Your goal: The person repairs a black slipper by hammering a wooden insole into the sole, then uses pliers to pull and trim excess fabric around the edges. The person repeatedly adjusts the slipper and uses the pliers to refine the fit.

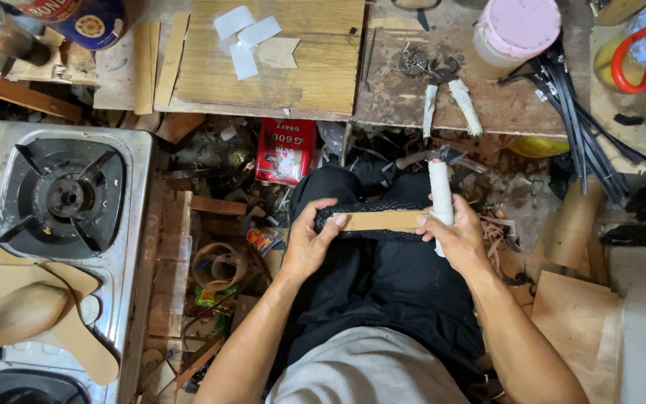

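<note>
left hand (306, 241) grips black mesh strap (371, 221) with tan leather strip (383, 220) | right hand (454, 232) clamps white taped handle (440, 196)

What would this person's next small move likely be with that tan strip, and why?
Probably pressing the tan strip down along the black mesh piece. The left hand pinches one end of both, and the right hand holds the white-wrapped tool against the other end.

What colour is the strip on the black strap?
Tan, on the strip; head view shows it best.
</note>
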